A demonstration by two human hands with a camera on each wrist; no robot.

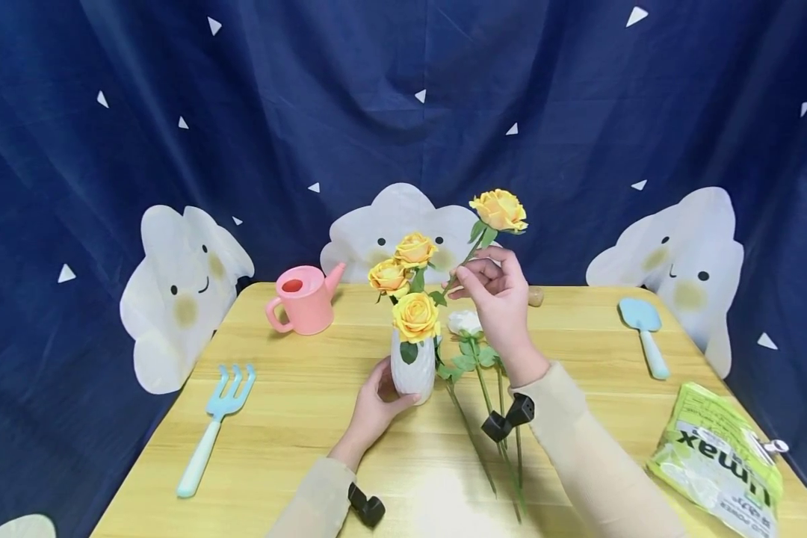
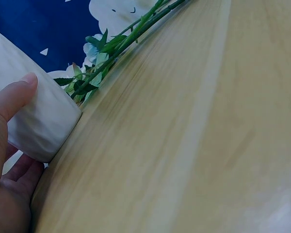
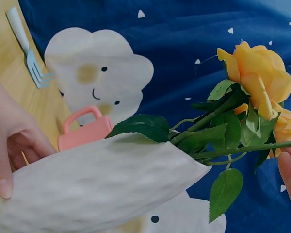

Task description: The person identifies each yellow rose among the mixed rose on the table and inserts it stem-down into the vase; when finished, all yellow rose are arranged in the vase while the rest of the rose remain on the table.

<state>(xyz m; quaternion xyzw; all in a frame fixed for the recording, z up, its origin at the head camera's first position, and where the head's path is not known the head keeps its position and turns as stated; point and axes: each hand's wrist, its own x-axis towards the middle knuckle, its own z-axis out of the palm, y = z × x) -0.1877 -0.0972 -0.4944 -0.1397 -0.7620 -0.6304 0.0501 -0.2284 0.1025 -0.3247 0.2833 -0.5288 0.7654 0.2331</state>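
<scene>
A white textured vase (image 1: 413,373) stands on the table with several yellow roses (image 1: 415,317) in it. My left hand (image 1: 375,409) holds the vase low down, thumb on the near side, as the left wrist view shows the thumb against the vase wall (image 2: 43,107). Above and right of the vase, my right hand (image 1: 501,306) pinches the stem of another yellow rose (image 1: 499,211), its bloom up and tilted right. In the right wrist view that rose's stem (image 3: 262,147) runs into the vase mouth; its lower end is hidden inside. Only the right hand's fingertips (image 3: 290,170) show there.
A white rose (image 1: 465,323) and several green stems lie right of the vase. A pink watering can (image 1: 305,299) stands back left, a blue hand fork (image 1: 218,418) lies left, a blue trowel (image 1: 643,336) back right, and a green bag (image 1: 716,459) front right.
</scene>
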